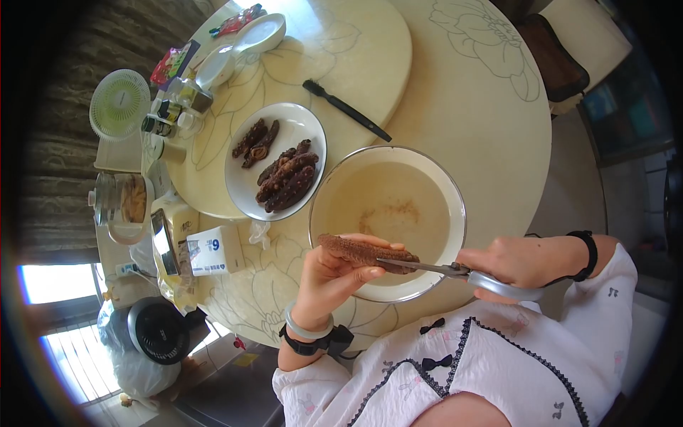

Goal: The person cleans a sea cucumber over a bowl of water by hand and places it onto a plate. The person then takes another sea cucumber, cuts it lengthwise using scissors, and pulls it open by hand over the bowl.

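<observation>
My left hand (329, 274) is wrapped round a brown, bumpy sea cucumber (352, 250), held over the near edge of a white basin (459, 199). In my right hand (498, 260) is a pair of scissors (501, 286) with grey handles. Their blades point left and lie against the sea cucumber's right end. Cloudy water (398, 188) with some brown bits fills the lower part of the basin. Beyond it to the left, a white plate (238, 181) carries several dark sea cucumbers (288, 178).
A black brush (347, 110) lies behind the basin, on the raised round turntable (370, 43). Toward the left stand a tissue pack (215, 250), a glass pot (128, 199), small jars (167, 110) and white bowls (260, 33). A black fan (160, 331) is at lower left.
</observation>
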### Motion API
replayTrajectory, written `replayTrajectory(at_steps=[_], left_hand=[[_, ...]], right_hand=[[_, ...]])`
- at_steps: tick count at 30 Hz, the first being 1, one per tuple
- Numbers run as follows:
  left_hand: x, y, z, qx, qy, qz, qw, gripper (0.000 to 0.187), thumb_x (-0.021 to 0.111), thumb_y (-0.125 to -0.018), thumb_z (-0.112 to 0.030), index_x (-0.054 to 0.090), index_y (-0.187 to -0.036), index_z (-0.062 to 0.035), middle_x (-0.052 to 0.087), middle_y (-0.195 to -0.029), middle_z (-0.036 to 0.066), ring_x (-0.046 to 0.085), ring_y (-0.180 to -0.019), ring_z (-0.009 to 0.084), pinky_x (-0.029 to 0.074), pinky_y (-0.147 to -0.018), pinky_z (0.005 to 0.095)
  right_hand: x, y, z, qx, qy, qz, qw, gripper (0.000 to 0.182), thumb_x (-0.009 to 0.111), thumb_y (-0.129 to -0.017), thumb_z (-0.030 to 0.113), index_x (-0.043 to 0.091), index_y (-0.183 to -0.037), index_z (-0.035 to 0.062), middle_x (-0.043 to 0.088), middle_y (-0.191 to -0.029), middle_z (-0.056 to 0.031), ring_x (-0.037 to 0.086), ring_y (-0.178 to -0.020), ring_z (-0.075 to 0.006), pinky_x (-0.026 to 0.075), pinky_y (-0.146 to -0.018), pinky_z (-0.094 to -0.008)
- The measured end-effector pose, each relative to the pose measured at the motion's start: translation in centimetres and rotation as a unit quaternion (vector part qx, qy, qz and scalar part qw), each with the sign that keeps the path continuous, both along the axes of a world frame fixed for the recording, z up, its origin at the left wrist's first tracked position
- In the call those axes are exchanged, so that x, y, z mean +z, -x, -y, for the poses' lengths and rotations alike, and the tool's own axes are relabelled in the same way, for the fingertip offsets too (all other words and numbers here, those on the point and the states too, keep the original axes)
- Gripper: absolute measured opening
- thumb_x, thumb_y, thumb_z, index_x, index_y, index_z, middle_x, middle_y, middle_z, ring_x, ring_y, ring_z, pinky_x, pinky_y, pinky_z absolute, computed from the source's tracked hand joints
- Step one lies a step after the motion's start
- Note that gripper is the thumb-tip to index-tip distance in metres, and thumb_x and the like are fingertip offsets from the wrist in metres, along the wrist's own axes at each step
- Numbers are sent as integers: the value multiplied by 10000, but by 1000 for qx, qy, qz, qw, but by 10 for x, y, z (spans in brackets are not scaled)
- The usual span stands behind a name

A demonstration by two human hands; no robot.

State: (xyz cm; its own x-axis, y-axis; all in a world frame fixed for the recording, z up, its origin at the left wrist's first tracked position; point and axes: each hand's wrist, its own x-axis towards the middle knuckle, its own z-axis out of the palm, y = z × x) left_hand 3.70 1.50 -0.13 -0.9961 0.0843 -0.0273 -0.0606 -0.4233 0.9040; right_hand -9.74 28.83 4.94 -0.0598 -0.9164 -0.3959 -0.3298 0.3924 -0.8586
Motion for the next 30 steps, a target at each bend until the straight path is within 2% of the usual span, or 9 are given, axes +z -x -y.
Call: replayTrajectory(at_steps=[8, 18, 20, 23, 24, 26, 30], left_hand=[[1, 1, 1, -9, -4, 38, 999, 332, 652, -896, 102, 571, -1218, 112, 679, -1193, 240, 661, -1136, 284, 538, -1009, 388], [3, 0, 1, -4, -21, 28, 999, 338, 659, -896, 91, 567, -1222, 109, 676, -1198, 242, 662, -1137, 288, 540, -1008, 390], [5, 0, 1, 5, -9, 64, 998, 384, 720, -868, 21, 567, -1212, 102, 681, -1184, 239, 656, -1152, 371, 513, -1033, 496], [5, 2, 0, 14, 6, 62, 998, 386, 714, -872, 25, 562, -1218, 98, 684, -1177, 237, 652, -1155, 379, 516, -1030, 502], [4, 2, 0, 15, 6, 62, 998, 386, 714, -872, 25, 562, -1218, 98, 684, -1177, 237, 652, -1155, 379, 516, -1030, 502], [0, 3, 2, 5, -12, 22, 1000, 350, 650, -904, 87, 555, -1239, 109, 667, -1211, 239, 671, -1120, 297, 547, -996, 408], [-2, 3, 3, 1, -37, 20, 999, 350, 646, -907, 89, 553, -1244, 105, 666, -1215, 238, 671, -1121, 303, 548, -993, 406]], right_hand=[[-2, -1, 0, -7, -1, 14, 1000, 261, 608, -905, 122, 507, -1108, -5, 632, -688, -173, 651, -593, -355, 507, -546, -435], [-6, -1, -3, -12, 14, 16, 1000, 285, 631, -895, 101, 504, -1122, -16, 652, -712, -193, 672, -619, -351, 525, -563, -429], [-5, -1, -3, -19, 12, 24, 999, 280, 628, -897, 106, 507, -1118, -16, 643, -697, -181, 664, -605, -347, 522, -558, -422], [0, 3, -1, 11, -26, 31, 999, 306, 616, -911, 121, 491, -1158, -9, 631, -691, -169, 652, -607, -353, 513, -567, -419], [4, 5, -1, 12, -26, 31, 999, 306, 616, -911, 121, 491, -1158, -9, 631, -691, -169, 652, -607, -353, 513, -567, -419], [10, 8, 1, 31, -72, 69, 995, 359, 605, -924, 142, 459, -1218, -4, 638, -754, -173, 653, -667, -365, 511, -621, -434], [12, 11, -1, 31, -52, 87, 994, 398, 599, -931, 156, 431, -1258, 4, 649, -834, -181, 659, -747, -375, 506, -679, -455]])
